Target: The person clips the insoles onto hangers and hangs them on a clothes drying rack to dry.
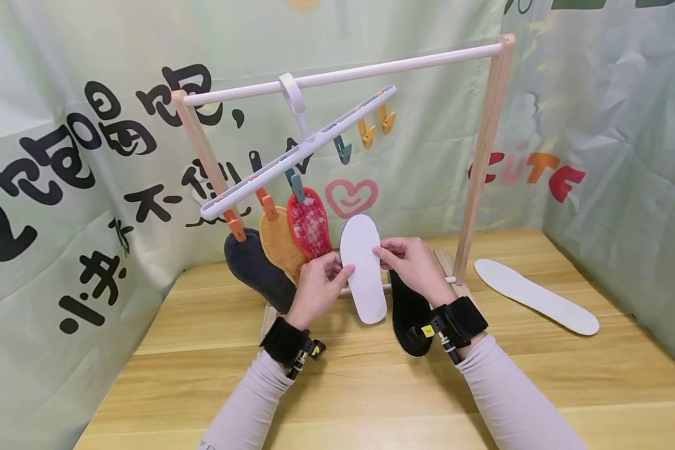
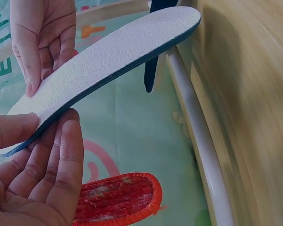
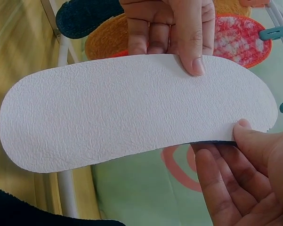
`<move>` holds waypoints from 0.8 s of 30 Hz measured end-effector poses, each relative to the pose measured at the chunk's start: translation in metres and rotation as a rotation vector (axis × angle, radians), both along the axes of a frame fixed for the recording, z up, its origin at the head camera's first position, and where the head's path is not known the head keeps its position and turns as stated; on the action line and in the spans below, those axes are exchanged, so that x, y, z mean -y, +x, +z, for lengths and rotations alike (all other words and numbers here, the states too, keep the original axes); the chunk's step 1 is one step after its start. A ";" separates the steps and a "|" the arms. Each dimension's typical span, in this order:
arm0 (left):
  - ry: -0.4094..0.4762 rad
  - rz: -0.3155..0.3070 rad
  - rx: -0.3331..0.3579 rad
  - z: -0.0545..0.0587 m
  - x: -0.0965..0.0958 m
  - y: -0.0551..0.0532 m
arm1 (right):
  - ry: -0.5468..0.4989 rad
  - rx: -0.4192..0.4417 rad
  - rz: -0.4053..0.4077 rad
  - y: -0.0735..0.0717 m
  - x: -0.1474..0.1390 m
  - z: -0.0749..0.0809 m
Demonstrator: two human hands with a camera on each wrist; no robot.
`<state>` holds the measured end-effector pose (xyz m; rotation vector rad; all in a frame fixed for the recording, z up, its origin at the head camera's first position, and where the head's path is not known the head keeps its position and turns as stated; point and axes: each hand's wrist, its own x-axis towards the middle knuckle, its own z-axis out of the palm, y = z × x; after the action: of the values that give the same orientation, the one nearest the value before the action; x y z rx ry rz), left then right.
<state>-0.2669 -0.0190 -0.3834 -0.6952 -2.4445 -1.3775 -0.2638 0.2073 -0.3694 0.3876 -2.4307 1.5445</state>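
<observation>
A white insole [image 1: 364,269] with a dark underside is held upright above the table between both hands. My left hand [image 1: 318,284] pinches its left edge, thumb on the white face and fingers behind. On the opposite edge my right hand [image 1: 419,265] pinches it the same way, as the right wrist view shows. Behind the left hand, a red fluffy insole [image 1: 308,222], a tan insole [image 1: 278,240] and a dark grey insole [image 1: 259,269] hang from clips on a white hanger [image 1: 304,148]. A teal clip [image 1: 343,150] and two yellow clips [image 1: 365,134] hold nothing.
The hanger hooks over the white rail [image 1: 399,64] of a wooden stand [image 1: 484,162] and tilts up to the right. A black insole [image 1: 409,312] lies partly under my right forearm. Another white insole [image 1: 534,296] rests on the wooden table [image 1: 214,369] at right.
</observation>
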 end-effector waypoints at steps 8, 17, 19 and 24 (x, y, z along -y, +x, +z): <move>-0.015 0.018 -0.023 0.001 0.000 -0.001 | 0.000 -0.017 0.002 0.000 0.000 0.001; -0.007 0.023 -0.047 0.003 0.000 -0.003 | 0.026 -0.026 -0.008 -0.003 -0.001 0.008; -0.004 0.025 -0.050 0.003 0.000 -0.004 | 0.029 -0.031 -0.008 -0.004 -0.002 0.013; 0.005 0.022 -0.056 0.005 0.000 -0.006 | 0.048 -0.053 -0.005 -0.007 -0.005 0.025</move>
<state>-0.2728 -0.0187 -0.3787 -0.6938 -2.3973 -1.3369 -0.2705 0.2127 -0.3440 0.4255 -2.4303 1.4574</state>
